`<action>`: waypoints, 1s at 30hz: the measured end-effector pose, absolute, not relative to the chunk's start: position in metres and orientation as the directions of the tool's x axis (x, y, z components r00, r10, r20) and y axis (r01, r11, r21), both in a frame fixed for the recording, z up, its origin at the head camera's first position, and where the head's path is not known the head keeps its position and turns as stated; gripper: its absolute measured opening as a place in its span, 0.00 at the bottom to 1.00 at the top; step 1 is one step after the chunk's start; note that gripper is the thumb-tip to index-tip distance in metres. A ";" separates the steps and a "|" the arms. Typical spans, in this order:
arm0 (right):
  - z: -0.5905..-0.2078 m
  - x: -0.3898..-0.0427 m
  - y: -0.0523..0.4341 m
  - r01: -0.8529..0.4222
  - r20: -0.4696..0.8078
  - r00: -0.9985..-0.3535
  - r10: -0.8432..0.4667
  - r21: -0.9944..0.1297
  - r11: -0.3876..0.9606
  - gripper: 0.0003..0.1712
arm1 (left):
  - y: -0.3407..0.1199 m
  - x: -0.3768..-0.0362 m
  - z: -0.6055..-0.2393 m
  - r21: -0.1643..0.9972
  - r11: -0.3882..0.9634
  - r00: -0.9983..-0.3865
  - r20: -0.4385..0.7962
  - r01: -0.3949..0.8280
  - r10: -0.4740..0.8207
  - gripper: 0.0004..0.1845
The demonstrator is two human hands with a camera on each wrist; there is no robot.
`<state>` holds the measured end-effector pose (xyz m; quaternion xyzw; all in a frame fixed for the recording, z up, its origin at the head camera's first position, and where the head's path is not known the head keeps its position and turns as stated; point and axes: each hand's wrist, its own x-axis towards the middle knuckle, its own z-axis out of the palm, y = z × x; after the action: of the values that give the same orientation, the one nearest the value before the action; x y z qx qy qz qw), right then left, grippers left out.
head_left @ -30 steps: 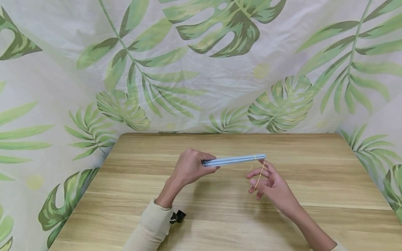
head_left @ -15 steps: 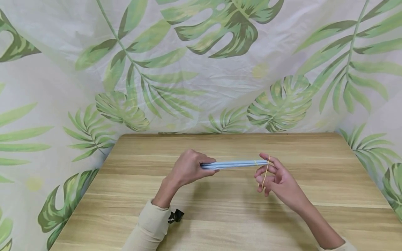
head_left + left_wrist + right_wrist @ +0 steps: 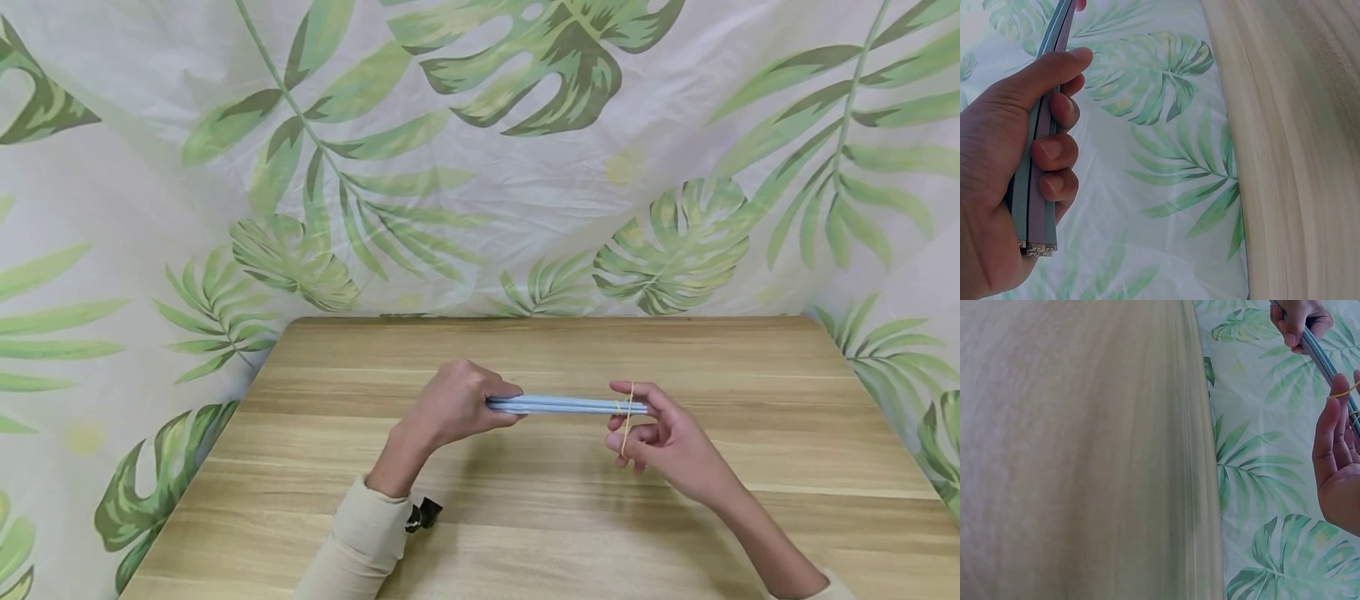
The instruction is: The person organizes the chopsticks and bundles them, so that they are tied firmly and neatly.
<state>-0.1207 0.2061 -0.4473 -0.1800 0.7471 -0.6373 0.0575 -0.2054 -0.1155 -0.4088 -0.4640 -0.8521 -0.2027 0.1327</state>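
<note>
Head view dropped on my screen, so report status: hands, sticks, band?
Left hand grips blue sticks level above table. Right hand stretches rubber band, looped round their far end. Nothing obstructing.

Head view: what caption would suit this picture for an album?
Above a wooden table, the left hand grips blue sticks while the right hand stretches a rubber band round them.

My left hand (image 3: 1004,169) is gripping the blue strips (image 3: 1035,187), which are pointing toward twelve o'clock.
</note>
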 end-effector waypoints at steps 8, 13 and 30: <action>-0.448 -0.119 0.203 -0.247 0.179 -0.922 -0.344 -0.955 0.163 0.29 | -0.113 -0.205 -0.408 0.216 0.501 -0.545 0.380 0.838 0.748 0.03; -0.449 -0.120 0.202 -0.270 0.209 -0.918 -0.336 -0.952 0.145 0.30 | -0.115 -0.206 -0.409 0.241 0.517 -0.570 0.375 0.822 0.731 0.04; -0.446 -0.126 0.214 -0.343 0.317 -0.929 -0.192 -0.932 0.121 0.15 | -0.115 -0.206 -0.409 0.238 0.560 -0.605 0.397 0.794 0.690 0.04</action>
<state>-0.1265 0.2137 -0.4460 -0.1792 0.7462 -0.6384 -0.0589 -0.2056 -0.1155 -0.4091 -0.4247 -0.8735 -0.1994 0.1301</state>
